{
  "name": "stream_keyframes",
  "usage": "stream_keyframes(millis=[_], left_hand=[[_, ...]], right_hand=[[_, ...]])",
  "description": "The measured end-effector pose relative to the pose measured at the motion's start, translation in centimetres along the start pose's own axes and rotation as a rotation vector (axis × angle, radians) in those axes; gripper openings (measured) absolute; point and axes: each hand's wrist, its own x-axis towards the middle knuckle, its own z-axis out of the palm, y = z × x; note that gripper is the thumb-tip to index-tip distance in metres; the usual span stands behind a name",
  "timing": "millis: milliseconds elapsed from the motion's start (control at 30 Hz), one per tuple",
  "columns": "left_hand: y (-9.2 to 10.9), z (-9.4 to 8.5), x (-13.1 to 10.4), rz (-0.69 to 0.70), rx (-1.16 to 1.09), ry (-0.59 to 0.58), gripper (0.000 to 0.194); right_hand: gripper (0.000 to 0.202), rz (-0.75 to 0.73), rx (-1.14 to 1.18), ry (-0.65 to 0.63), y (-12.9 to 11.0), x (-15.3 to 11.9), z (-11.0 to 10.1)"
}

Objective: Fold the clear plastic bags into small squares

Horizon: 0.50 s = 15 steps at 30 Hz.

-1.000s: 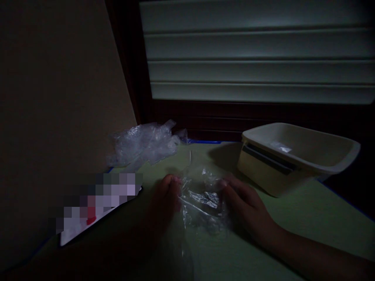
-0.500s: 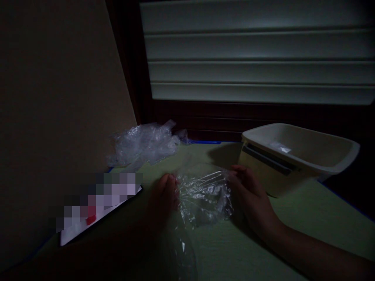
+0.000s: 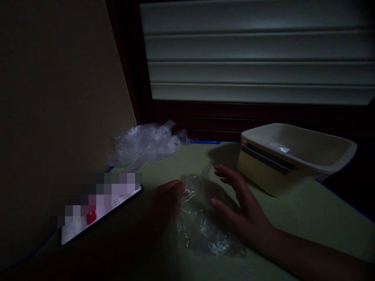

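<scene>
Clear bag (image 3: 202, 226), one; hands (image 3: 171, 195), two.

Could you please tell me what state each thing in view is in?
Left hand: closed on the clear plastic bag.
Right hand: open, fingers apart.
Clear plastic bag: unfolded, creased.
Plastic bag pile: crumpled, heaped.
Cream plastic bin: open-topped, a shiny piece inside.
Phone or tablet: screen lit.

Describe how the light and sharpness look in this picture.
Head view throughout: very dim, the left hand dark and soft-edged; white glints on the clear plastic bag; a shadow beside the cream tub; blocky pixels hiding part of the lit screen.
</scene>
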Motion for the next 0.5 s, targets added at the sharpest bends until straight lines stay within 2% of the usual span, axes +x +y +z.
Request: stream_keyframes(millis=[200,300,400,500], left_hand=[[0.4,0.3,-0.4,-0.087,-0.024,-0.002,0.030],[-0.2,0.3,-0.2,-0.097,-0.051,-0.015,0.030],[-0.7,0.2,0.0,-0.049,-0.034,-0.035,0.033],[-0.7,0.1,-0.1,0.047,0.015,-0.035,0.033]], right_hand=[[0.045,0.260,0.267,-0.083,0.7,0.2,0.7],[0.036,0.307,0.275,-0.117,0.7,0.4,0.7],[0.016,0.307,0.224,-0.162,0.6,0.5,0.5],[0.023,0.278,0.169,-0.157,0.4,0.6,0.3]])
